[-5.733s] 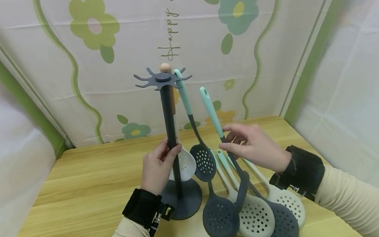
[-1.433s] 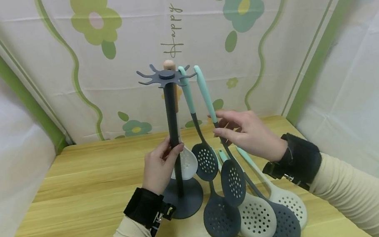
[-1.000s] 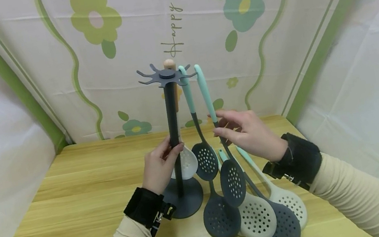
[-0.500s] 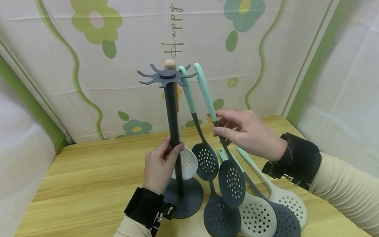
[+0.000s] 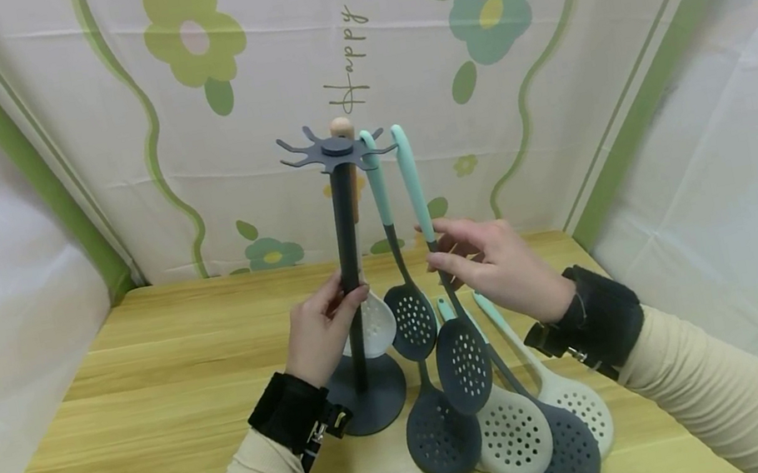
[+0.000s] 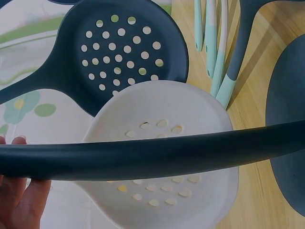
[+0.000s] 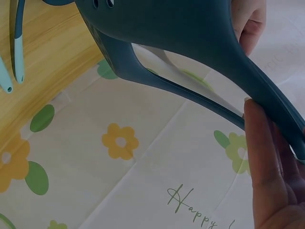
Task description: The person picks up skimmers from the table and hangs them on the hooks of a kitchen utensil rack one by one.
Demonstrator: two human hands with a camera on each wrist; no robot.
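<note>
My left hand (image 5: pixel 319 327) grips the black pole (image 5: pixel 344 226) of an upright utensil stand with a round base and a ring of hooks on top. Between the thumb and fingers of my right hand (image 5: pixel 494 263), a dark slotted skimmer (image 5: pixel 464 365) with a mint handle is pinched just below that handle. Its handle top is right at the tip of a right-side hook (image 5: pixel 388 148). Beside it hangs another dark skimmer (image 5: pixel 413 323). A white slotted ladle (image 5: pixel 378 325) with a wooden handle hangs behind the pole, and the left wrist view shows its white bowl (image 6: pixel 157 109) close up.
On the wooden table (image 5: pixel 175 416), right of the base, lie several perforated turners: a dark one (image 5: pixel 443 436), a pale one (image 5: pixel 513 437), another dark one (image 5: pixel 569 452) and a pale one (image 5: pixel 588 407). They overlap under the held skimmer. A flowered cloth (image 5: pixel 344 40) stands behind the table.
Since the earliest frame my right hand has raised the skimmer and brought its handle top left to the hook; its head has turned from edge-on to face-on. In the last second it barely shifts.
</note>
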